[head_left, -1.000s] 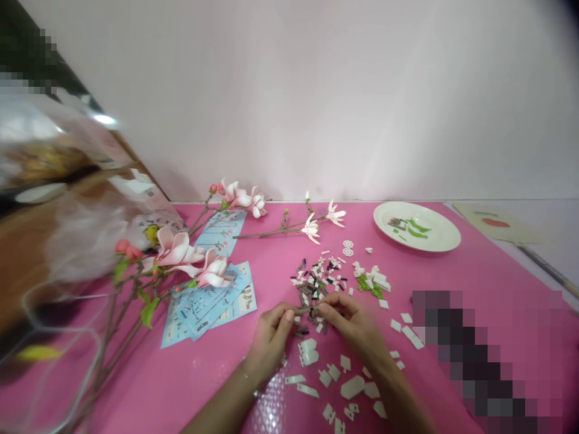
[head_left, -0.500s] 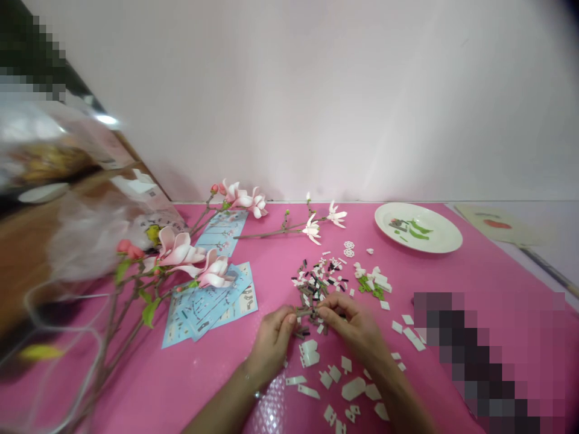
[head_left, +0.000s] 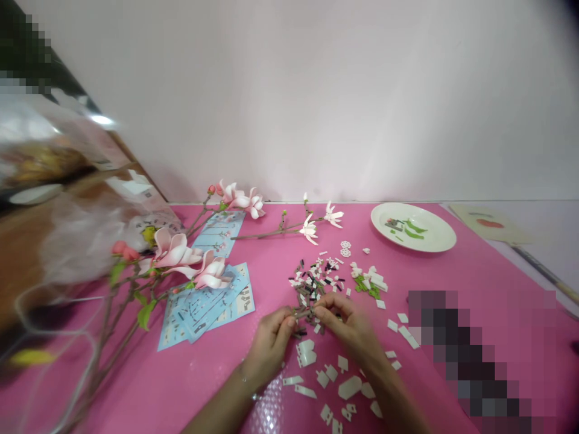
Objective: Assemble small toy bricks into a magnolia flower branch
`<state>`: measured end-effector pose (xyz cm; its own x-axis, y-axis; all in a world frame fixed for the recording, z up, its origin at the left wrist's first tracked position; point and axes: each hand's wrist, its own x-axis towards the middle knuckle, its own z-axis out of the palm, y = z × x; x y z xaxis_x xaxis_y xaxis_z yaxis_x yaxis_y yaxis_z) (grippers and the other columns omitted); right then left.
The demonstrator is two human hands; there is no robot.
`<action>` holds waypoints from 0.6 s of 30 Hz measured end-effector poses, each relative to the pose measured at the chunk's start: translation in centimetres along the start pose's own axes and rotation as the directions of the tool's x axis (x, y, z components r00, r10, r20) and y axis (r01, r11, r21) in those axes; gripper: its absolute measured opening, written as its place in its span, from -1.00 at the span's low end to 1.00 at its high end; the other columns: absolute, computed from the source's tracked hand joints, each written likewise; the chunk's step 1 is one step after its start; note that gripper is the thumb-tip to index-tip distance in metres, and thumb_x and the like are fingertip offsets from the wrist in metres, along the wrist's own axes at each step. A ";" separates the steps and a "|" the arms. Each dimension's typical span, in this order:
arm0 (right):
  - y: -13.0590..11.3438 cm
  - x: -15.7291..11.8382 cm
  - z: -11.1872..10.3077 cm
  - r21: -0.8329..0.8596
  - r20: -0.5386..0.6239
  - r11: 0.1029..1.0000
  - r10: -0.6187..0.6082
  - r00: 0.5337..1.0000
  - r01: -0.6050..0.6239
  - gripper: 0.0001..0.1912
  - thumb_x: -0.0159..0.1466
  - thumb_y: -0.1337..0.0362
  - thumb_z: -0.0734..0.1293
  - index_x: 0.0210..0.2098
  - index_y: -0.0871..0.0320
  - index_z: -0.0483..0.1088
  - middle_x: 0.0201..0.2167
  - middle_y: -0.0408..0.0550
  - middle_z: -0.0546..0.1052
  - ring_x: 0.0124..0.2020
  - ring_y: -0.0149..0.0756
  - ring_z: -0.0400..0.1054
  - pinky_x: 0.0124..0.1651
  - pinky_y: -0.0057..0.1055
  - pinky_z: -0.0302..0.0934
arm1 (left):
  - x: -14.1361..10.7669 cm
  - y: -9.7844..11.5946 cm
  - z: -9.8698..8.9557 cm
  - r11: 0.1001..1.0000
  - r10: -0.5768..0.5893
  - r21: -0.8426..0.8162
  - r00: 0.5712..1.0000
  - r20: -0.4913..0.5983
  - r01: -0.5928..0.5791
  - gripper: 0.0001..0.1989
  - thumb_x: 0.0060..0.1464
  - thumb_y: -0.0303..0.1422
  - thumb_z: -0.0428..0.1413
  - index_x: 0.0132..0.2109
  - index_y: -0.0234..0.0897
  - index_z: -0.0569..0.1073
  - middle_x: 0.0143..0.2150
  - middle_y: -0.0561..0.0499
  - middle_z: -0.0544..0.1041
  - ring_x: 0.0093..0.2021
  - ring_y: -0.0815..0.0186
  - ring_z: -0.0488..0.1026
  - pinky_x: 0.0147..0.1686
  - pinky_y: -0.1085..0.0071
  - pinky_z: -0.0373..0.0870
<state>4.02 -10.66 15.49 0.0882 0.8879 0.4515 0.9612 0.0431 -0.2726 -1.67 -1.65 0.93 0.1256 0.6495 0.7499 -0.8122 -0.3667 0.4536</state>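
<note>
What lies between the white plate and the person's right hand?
In the head view, white and green toy bricks lie between the white plate and the right hand.

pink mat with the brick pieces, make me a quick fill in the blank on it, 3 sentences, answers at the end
The left hand and right hand pinch a small ____ stem piece.
The white plate holds green pieces shaped like ____.
The printed instruction sheets are pale ____.

Missing words: brown; leaves; blue
</note>
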 end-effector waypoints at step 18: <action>0.2 -0.8 -0.1 -0.179 0.165 0.973 -0.117 0.979 0.146 -0.64 0.36 0.16 0.10 -0.54 0.15 0.16 -0.56 -0.20 0.22 -0.50 -0.41 0.11 -0.43 -0.45 -0.04 | -0.4 -1.2 0.1 0.989 -0.061 -0.140 0.998 -0.026 0.057 -0.52 0.28 -0.10 -0.18 -0.54 -0.28 0.15 -0.57 0.11 0.15 -0.53 0.40 0.10 -0.46 0.47 0.11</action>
<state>4.15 -11.36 15.16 -0.0691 0.9401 0.3337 0.9948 0.0899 -0.0472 -0.70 -1.57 0.18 0.1601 0.6878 0.7080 -0.8754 -0.2325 0.4238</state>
